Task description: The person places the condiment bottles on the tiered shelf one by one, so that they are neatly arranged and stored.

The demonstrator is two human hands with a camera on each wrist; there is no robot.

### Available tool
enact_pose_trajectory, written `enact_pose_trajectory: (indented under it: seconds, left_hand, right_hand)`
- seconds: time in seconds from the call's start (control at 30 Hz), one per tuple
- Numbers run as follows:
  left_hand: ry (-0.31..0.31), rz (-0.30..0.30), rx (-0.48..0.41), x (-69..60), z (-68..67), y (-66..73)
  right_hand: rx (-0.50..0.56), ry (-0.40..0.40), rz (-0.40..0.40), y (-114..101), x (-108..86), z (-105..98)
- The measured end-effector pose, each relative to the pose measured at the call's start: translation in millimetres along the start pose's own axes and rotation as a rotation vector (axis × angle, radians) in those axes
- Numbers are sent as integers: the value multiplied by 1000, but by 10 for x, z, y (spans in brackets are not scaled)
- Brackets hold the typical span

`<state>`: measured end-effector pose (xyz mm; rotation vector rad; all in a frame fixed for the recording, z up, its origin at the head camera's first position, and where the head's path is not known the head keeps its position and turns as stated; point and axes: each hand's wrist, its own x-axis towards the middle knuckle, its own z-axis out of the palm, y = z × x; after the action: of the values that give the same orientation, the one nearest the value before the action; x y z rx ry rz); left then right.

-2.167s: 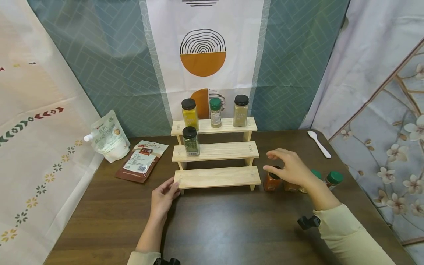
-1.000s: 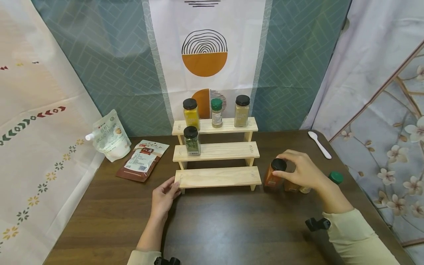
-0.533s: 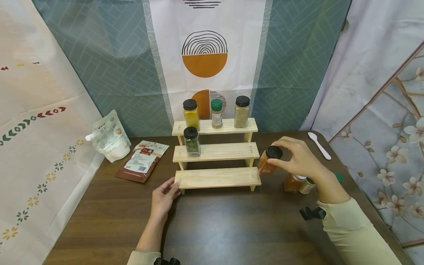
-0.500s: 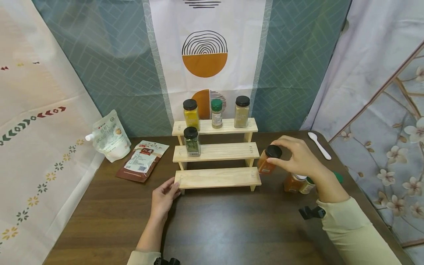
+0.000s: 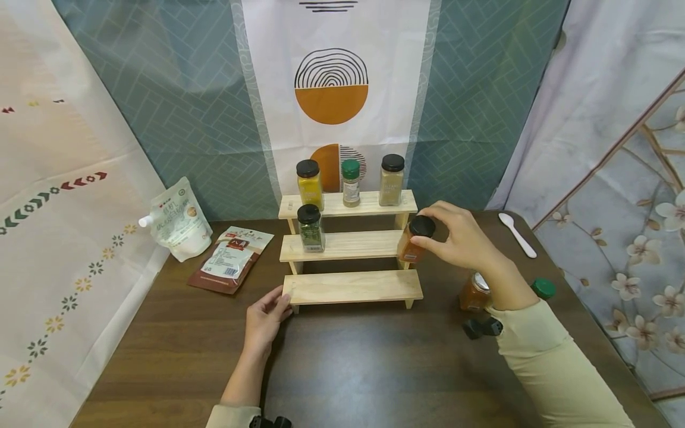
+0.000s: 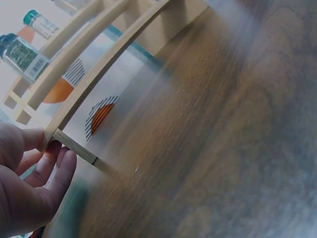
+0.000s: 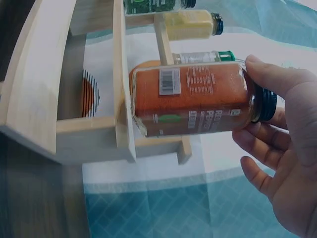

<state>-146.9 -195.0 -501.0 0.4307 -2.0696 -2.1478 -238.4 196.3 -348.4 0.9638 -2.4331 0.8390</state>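
A three-tier wooden display rack [image 5: 353, 286] stands on the table. My left hand [image 5: 263, 321] grips the left end of its lowest board; the left wrist view shows the thumb and fingertips round the board's corner [image 6: 52, 136]. My right hand [image 5: 462, 238] holds a spice jar of red powder [image 7: 193, 99] near its black lid [image 5: 422, 226]. Slightly tilted, the jar is at the right end of the middle board; I cannot tell whether it touches. A jar of green herbs [image 5: 310, 230] stands at that board's left end.
The top tier bears a yellow spice jar [image 5: 310, 187], a green-lidded jar [image 5: 351, 184] and a beige one [image 5: 391, 181]. At right are an orange-brown jar [image 5: 474, 292], a green lid [image 5: 543, 289] and a white spoon [image 5: 517, 235]. A spouted pouch [image 5: 179, 220] and brown packet [image 5: 231, 260] lie left.
My right hand has taken hold of the red spice jar, lifted it off the table and carried it up and left to the middle tier. The left hand has stayed on the rack.
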Motion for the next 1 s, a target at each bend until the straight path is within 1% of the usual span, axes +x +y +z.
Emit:
enact_pose_trajectory:
  seconds: [0.2, 0.5, 0.6, 0.87, 1.0]
  left_hand:
    - [1, 4, -5, 5, -1, -4]
    - [1, 3, -13, 7, -7, -24]
    - [5, 4, -12, 7, 4, -27]
    - [18, 24, -9, 16, 1, -51]
    - [21, 29, -9, 16, 2, -52]
  right_hand:
    - [7, -13, 23, -50, 155, 85]
    - [22, -59, 23, -179, 354, 202]
    - [15, -69, 24, -218, 424, 249]
    - [-19, -128, 69, -315, 590, 404]
    - [-10, -136, 67, -348, 658, 480]
